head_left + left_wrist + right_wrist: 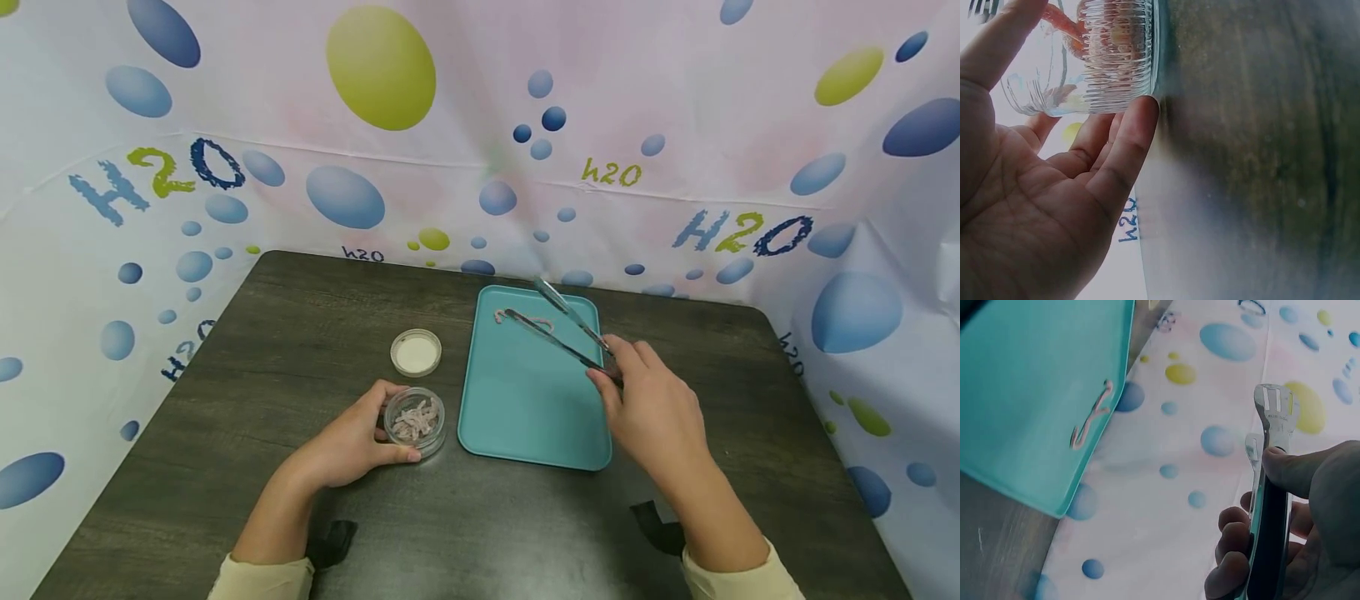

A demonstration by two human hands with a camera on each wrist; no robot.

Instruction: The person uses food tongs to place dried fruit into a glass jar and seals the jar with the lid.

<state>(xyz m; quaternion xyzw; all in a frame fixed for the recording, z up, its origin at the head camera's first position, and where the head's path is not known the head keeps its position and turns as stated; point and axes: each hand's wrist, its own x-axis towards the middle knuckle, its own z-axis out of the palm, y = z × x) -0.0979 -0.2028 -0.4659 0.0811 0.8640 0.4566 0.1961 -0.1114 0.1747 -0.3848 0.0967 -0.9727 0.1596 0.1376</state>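
Note:
My left hand (352, 446) grips a small clear glass jar (432, 443) by its side, thumb in front and fingers around the back. Inside the jar lie pale pink, shrimp-like pieces (416, 420); the left wrist view shows them through the ridged glass (1116, 62). A pair of metal tongs (557, 341) is held in my right hand (660, 408) above the tray, its arms spread apart. Nothing shows between the tong tips. On the far end of the turquoise tray (525, 408) a few thin pink curled pieces (1090, 419) lie in a row.
A round lid (416, 353) with a pale inside lies behind the jar, left of the tray. Everything sits on a dark wood-grain table (315, 325). A patterned sheet (450, 100) with blue and green ovals surrounds the table's back and sides.

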